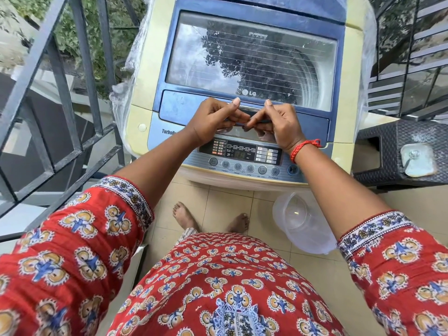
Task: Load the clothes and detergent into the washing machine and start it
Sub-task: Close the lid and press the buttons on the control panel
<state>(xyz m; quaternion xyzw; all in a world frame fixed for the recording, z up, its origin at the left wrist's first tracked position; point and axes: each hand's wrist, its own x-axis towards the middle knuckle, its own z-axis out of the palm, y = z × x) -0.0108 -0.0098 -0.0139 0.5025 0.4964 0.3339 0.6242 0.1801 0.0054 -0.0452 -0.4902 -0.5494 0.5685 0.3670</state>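
The lid of the washer (shut, glass reflecting a tree) is gripped at its front handle by the left hand and right hand, fingers curled under, above the panel

home balcony, washing machine, metal railing

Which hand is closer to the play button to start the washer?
Right hand. The start/pause button sits at the control panel's right end, just below the right wrist; the left hand is farther away.
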